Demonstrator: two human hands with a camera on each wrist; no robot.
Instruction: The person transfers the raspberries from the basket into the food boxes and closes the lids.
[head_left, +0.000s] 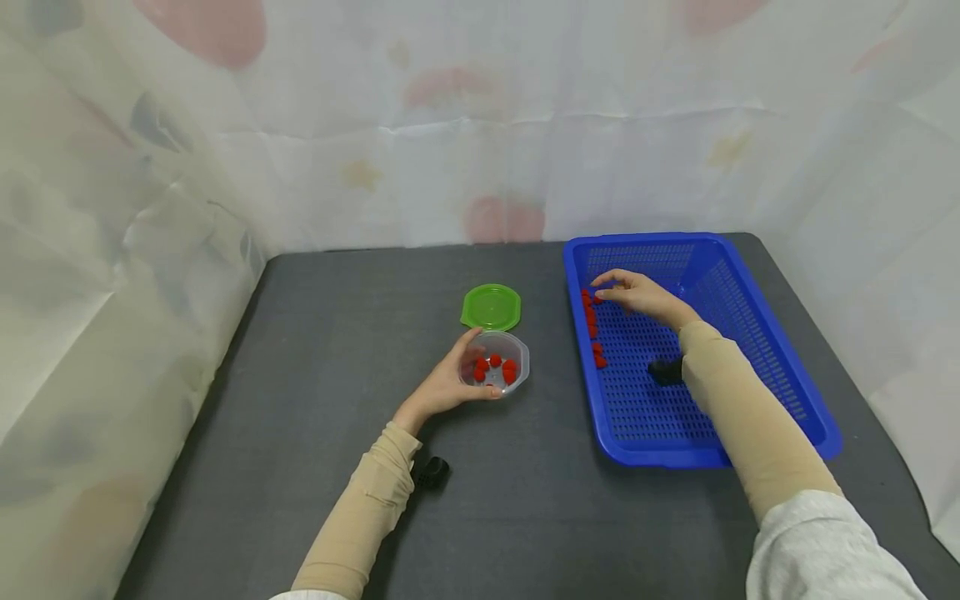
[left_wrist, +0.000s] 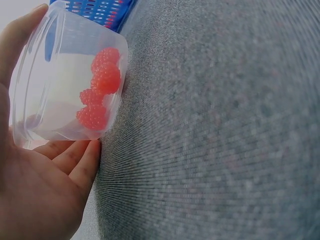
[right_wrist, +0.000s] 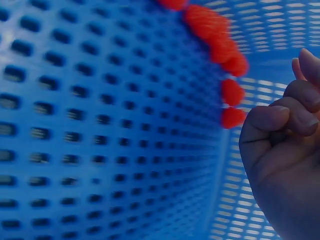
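Note:
My left hand (head_left: 441, 385) grips a clear plastic tub (head_left: 524, 360) from its left side, thumb and fingers spread around its wall. Several red raspberries (left_wrist: 106, 77) lie on the tub's floor. Just behind the tub, a green lid (head_left: 491, 307) rests on the table. My right hand (head_left: 643, 297) reaches into a blue perforated basket (head_left: 592, 392) at the right. Its fingertips hover by a row of raspberries (head_left: 592, 323) along the basket's left wall. In the right wrist view the fingers are loosely bent beside the raspberries (right_wrist: 232, 92), with none between them.
A dark grey cloth-like surface covers the table (head_left: 337, 333). Patterned white sheets (head_left: 480, 125) hang behind it and at both sides. The basket's raised rim (head_left: 588, 367) stands between the tub and the right hand. Black wrist cameras (head_left: 435, 472) hang under both forearms.

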